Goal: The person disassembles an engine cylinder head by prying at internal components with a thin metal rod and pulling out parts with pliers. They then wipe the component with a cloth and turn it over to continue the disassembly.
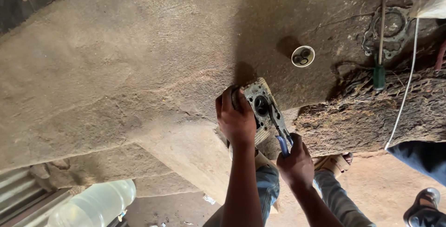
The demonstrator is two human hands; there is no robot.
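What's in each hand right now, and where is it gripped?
Left hand grips the metal engine part by its left edge; right hand holds blue-handled pliers by the handles.

A small white cup [303,56] with dark rings inside sits on the concrete slab [116,69], up and to the right of the fingers. Farther right, a green-handled screwdriver [380,46] lies across a flat metal gasket [389,32]. A white cord [405,97] runs over a rough tree trunk [371,115], just right of the fingers. A clear plastic bottle [95,203] lies well down to the left, beside corrugated metal sheet [18,194]. A sandalled foot [332,163] rests on the reddish dirt floor [376,185].
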